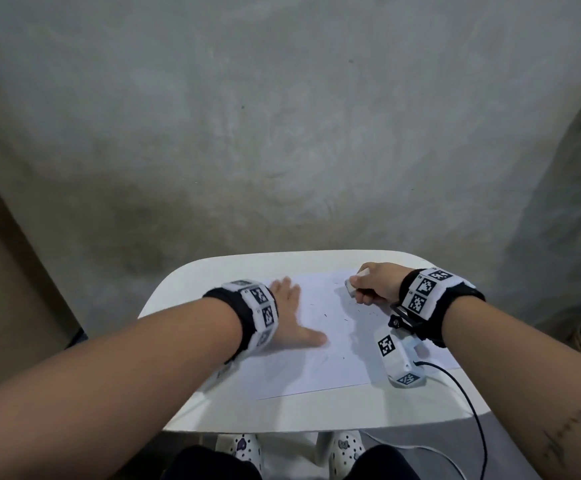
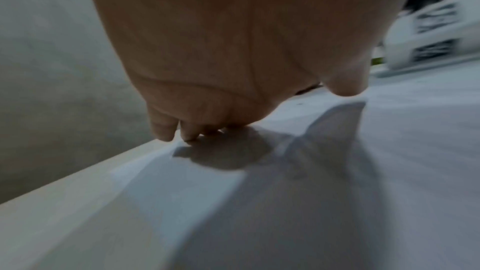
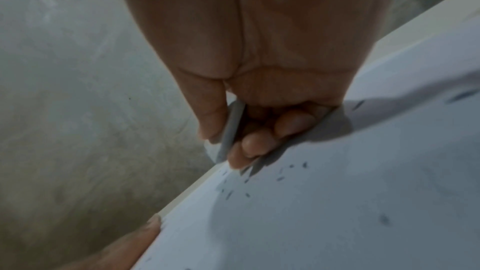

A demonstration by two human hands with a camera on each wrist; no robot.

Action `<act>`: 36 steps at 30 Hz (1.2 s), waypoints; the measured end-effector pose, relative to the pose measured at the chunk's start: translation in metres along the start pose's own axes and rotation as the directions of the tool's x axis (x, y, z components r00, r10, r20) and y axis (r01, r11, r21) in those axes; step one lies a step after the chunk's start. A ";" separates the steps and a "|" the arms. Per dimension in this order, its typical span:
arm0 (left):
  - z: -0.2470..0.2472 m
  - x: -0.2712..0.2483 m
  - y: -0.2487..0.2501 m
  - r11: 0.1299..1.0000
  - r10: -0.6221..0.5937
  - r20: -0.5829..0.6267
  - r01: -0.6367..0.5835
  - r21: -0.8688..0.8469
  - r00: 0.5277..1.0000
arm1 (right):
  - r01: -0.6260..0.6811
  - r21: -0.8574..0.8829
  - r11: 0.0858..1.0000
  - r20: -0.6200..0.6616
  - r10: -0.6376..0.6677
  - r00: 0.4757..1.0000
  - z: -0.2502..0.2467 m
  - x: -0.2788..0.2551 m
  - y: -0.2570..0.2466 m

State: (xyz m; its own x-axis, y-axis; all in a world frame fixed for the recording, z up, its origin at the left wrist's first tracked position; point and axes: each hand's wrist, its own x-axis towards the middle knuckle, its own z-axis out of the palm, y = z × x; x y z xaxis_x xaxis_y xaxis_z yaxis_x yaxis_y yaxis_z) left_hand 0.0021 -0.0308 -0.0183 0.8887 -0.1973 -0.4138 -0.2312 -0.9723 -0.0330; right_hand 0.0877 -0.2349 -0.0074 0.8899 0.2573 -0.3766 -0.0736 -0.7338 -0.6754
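A white sheet of paper (image 1: 317, 355) lies on a small white table (image 1: 282, 414). My left hand (image 1: 292, 317) rests flat on the paper's left part, fingers straight and thumb spread; in the left wrist view the left hand (image 2: 207, 110) touches the sheet (image 2: 311, 192). My right hand (image 1: 368, 285) pinches a white eraser (image 1: 350, 285) at the sheet's far right corner. In the right wrist view the eraser (image 3: 228, 134) sits between thumb and fingers (image 3: 259, 141), its tip on the paper (image 3: 337, 202). Dark eraser crumbs (image 1: 351, 313) are scattered near it.
The table is rounded and narrow, with a grey concrete floor (image 1: 282, 133) beyond its far edge. A white marker-tagged device (image 1: 398, 355) with a black cable (image 1: 469, 393) lies at the table's right side. My feet in white clogs (image 1: 244, 448) show below the near edge.
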 end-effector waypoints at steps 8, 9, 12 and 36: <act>0.003 -0.011 0.010 0.922 0.356 0.002 -0.352 0.159 0.934 | 0.007 -0.011 1.000 0.015 -0.006 1.000 0.001 -0.001 -0.003; 0.003 -0.006 -0.006 0.964 0.229 -0.021 -0.223 0.141 0.973 | 0.007 -0.037 0.999 0.023 -0.006 1.000 0.000 0.000 -0.003; 0.006 -0.006 -0.023 0.994 0.015 0.005 -0.015 0.108 1.000 | 0.006 -0.093 0.996 0.032 -0.003 0.999 -0.001 0.000 -0.003; -0.008 0.004 -0.025 0.999 0.035 0.023 -0.034 -0.043 0.999 | 0.175 -0.688 0.704 0.053 -0.191 0.980 0.042 -0.003 -0.079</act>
State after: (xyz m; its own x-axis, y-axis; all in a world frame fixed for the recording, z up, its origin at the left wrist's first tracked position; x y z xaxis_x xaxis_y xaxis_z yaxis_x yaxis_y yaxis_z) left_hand 0.0145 -0.0081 -0.0120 0.8710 -0.2279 -0.4353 -0.2438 -0.9696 0.0198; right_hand 0.0717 -0.1514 0.0204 0.8624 0.4259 -0.2735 0.4133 -0.9045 -0.1053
